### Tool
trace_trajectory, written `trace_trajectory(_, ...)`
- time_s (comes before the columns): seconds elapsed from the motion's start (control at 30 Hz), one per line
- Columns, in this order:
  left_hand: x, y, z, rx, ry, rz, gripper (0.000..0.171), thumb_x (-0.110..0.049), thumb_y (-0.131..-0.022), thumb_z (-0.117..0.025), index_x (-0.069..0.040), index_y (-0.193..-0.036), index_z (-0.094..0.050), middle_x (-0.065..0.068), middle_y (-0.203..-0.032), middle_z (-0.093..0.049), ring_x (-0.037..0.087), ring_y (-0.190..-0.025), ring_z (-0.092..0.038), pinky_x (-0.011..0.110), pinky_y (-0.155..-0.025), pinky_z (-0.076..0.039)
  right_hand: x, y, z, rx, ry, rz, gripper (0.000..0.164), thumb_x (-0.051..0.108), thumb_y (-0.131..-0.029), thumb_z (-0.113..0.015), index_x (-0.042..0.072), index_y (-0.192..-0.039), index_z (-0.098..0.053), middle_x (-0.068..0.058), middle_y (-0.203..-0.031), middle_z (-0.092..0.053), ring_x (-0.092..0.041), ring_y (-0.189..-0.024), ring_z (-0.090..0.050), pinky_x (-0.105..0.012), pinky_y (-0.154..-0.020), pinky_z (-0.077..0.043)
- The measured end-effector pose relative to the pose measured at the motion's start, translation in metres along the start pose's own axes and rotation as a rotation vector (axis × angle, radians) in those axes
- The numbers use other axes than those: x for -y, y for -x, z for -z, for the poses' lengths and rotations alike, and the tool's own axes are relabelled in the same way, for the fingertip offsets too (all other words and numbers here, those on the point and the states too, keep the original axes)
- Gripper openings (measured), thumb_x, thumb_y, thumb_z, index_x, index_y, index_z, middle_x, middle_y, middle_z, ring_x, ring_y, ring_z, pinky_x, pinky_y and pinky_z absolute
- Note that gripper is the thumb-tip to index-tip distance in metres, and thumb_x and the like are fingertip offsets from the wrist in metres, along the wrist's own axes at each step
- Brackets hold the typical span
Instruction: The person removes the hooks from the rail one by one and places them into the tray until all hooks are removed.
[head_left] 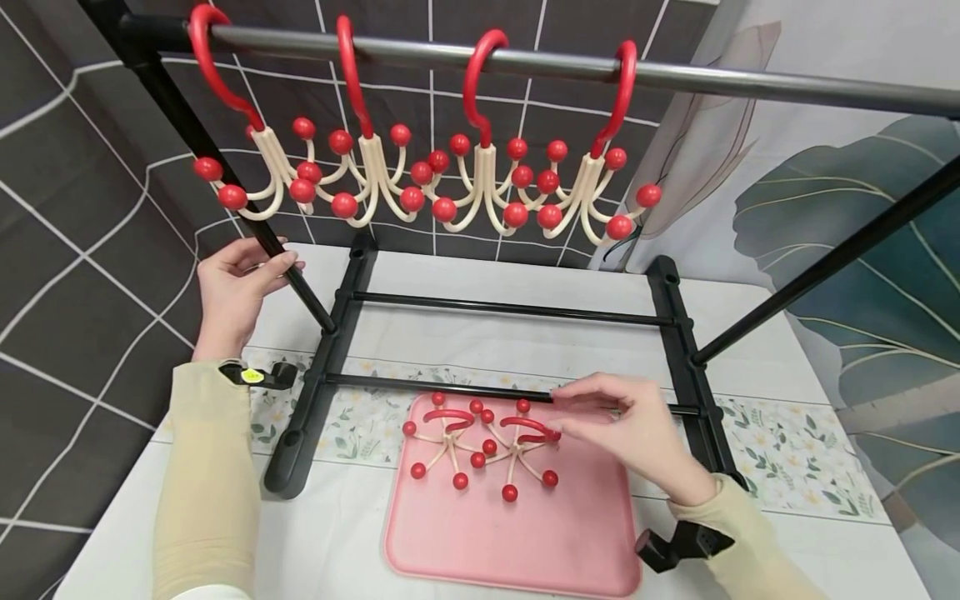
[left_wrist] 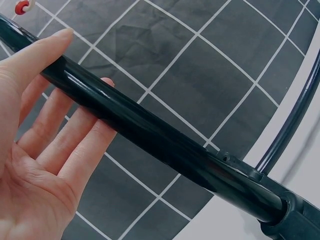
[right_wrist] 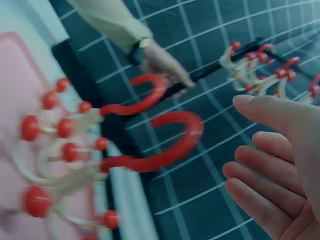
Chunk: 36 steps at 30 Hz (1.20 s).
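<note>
My left hand (head_left: 240, 287) holds the slanted black post (left_wrist: 150, 130) of a rack, its thumb across the front and fingers behind. On a pink tray (head_left: 517, 542) lie two hangers with red hooks and cream prongs tipped with red balls, the left one (head_left: 448, 442) and the right one (head_left: 516, 450). Close above the right hanger is my right hand (head_left: 626, 425). Its thumb and fingers stand apart in the right wrist view, with nothing between them. Several matching hangers (head_left: 485, 171) hang in a row from the rack's top rail (head_left: 705, 77).
The rack's black base (head_left: 510, 310) stands on a white table with a floral strip (head_left: 802, 458). Its front crossbar (head_left: 450, 386) runs just over the tray's far edge. A second slanted post (head_left: 825, 271) rises on the right. Dark gridded cloth (head_left: 82, 250) covers the left and back.
</note>
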<state>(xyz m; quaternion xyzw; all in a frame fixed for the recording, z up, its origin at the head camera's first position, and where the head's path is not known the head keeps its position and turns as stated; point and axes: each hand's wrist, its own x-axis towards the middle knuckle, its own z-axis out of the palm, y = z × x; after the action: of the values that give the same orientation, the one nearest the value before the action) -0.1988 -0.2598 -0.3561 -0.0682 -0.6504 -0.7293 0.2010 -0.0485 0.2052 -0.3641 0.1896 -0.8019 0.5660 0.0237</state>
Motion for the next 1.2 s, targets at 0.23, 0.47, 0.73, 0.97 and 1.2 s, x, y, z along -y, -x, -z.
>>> trace_trajectory(0.23, 0.0, -0.001, 0.001, 0.005, -0.013, -0.007, 0.031, 0.004, -0.085, -0.08, 0.013, -0.113, -0.069, 0.009, -0.092, -0.074, 0.017, -0.08, -0.076, 0.026, -0.075, -0.06, 0.031, -0.019, 0.026, -0.148, 0.047, 0.269, 0.041, -0.017, -0.067, -0.088, -0.001, -0.103, -0.078, -0.014, -0.102, -0.075, -0.021, -0.096, -0.073, -0.03, -0.088, -0.058)
trace_trajectory(0.47, 0.0, -0.002, 0.0, 0.009, 0.001, -0.006, 0.03, 0.004, -0.085, -0.08, 0.012, -0.112, -0.07, 0.01, -0.091, -0.074, 0.017, -0.08, -0.076, 0.026, -0.076, -0.06, 0.069, -0.034, 0.044, -0.294, -0.057, 0.442, 0.034, -0.021, -0.069, -0.082, -0.019, -0.101, -0.07, -0.024, -0.101, -0.073, -0.021, -0.095, -0.073, -0.027, -0.088, -0.057)
trace_trajectory(0.73, 0.002, -0.001, 0.001, 0.005, -0.021, -0.004, 0.031, 0.004, -0.085, -0.08, 0.013, -0.113, -0.069, 0.01, -0.091, -0.074, 0.017, -0.08, -0.076, 0.025, -0.076, -0.06, 0.095, -0.056, 0.064, -0.467, -0.224, 0.499, 0.037, -0.02, -0.069, -0.084, -0.026, -0.1, -0.065, -0.028, -0.1, -0.072, -0.027, -0.092, -0.074, -0.03, -0.089, -0.058)
trace_trajectory(0.97, 0.0, -0.001, 0.001, 0.004, -0.024, 0.005, 0.035, 0.003, -0.085, -0.08, 0.016, -0.115, -0.066, 0.01, -0.091, -0.074, 0.017, -0.08, -0.076, 0.025, -0.076, -0.06, 0.12, -0.078, 0.077, -0.565, -0.225, 0.525, 0.037, -0.021, -0.066, -0.085, -0.026, -0.097, -0.065, -0.033, -0.098, -0.07, -0.03, -0.088, -0.075, -0.031, -0.083, -0.06)
trace_trajectory(1.2, 0.0, 0.0, 0.0, 0.007, 0.012, 0.005, 0.03, 0.005, -0.085, -0.08, 0.013, -0.111, -0.069, 0.011, -0.09, -0.074, 0.018, -0.079, -0.076, 0.027, -0.076, -0.06, 0.137, -0.101, 0.079, -0.57, -0.07, 0.524, 0.034, -0.009, -0.072, -0.088, -0.017, -0.101, -0.072, -0.028, -0.1, -0.072, -0.027, -0.091, -0.075, -0.03, -0.086, -0.059)
